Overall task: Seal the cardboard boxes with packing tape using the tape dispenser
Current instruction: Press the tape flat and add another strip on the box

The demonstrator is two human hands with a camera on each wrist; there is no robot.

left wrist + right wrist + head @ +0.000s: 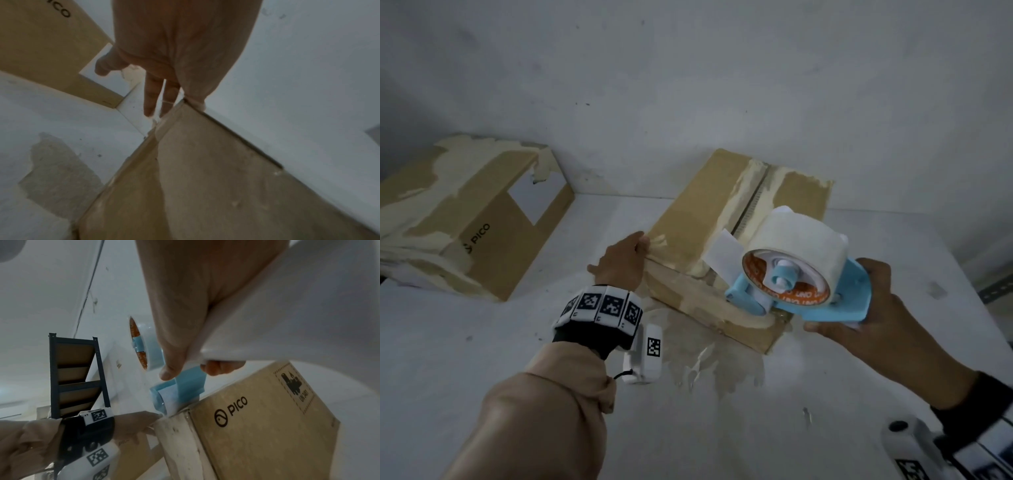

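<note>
Currently bracing brown cardboard box (pixel 695 240) with flat left hand (pixel 621 262), right hand (pixel 887 308) wrapped around blue tape dispenser (pixel 791 274); risk: tilted roller wrinkling tape off-seam.

Head view above table, wrist views close, low, all sharing the box (pixel 722 240)

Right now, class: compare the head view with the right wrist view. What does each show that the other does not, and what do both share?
Only the head view shows the second box at the far left, and the open centre seam on top of the near box.

Only the right wrist view shows a dark shelving rack and a hazard label on the near box's side.

Both show the right hand gripping the blue tape dispenser at the near box's edge, and the left hand on that box.
</note>
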